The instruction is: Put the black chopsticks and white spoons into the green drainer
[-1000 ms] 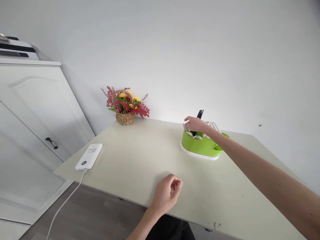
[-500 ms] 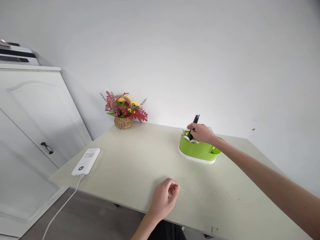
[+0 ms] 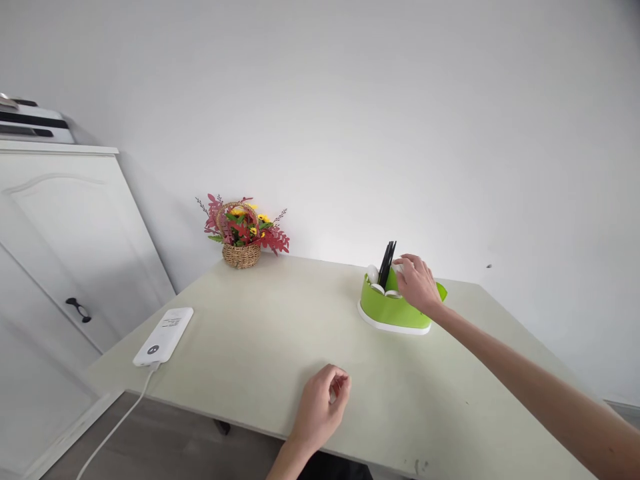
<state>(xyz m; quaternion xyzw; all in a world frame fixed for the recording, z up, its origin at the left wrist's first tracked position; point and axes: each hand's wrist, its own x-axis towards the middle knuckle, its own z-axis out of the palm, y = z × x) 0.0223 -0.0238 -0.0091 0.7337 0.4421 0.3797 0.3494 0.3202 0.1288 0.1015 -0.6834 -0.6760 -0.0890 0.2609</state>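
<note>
A green oval utensil holder with a white base stands towards the back right of the table. Black chopsticks lean upright in it, with white spoons around them. My right hand is over the holder, just right of the chopsticks and apart from them. Its fingers are bent but parted. A bit of white shows behind the fingertips, and I cannot tell whether they touch it. My left hand rests near the table's front edge, fingers curled round to the thumb, with nothing visible in it.
A wicker basket of artificial flowers stands at the table's back left. On the left lies a white power bank, its white cable hanging over the edge. A white cabinet stands beside the table; the wall is behind.
My right hand has come off the black chopsticks and shifted right, over the holder. The chopsticks stay standing in it. My left hand keeps its curled pose. The view has shifted slightly.
</note>
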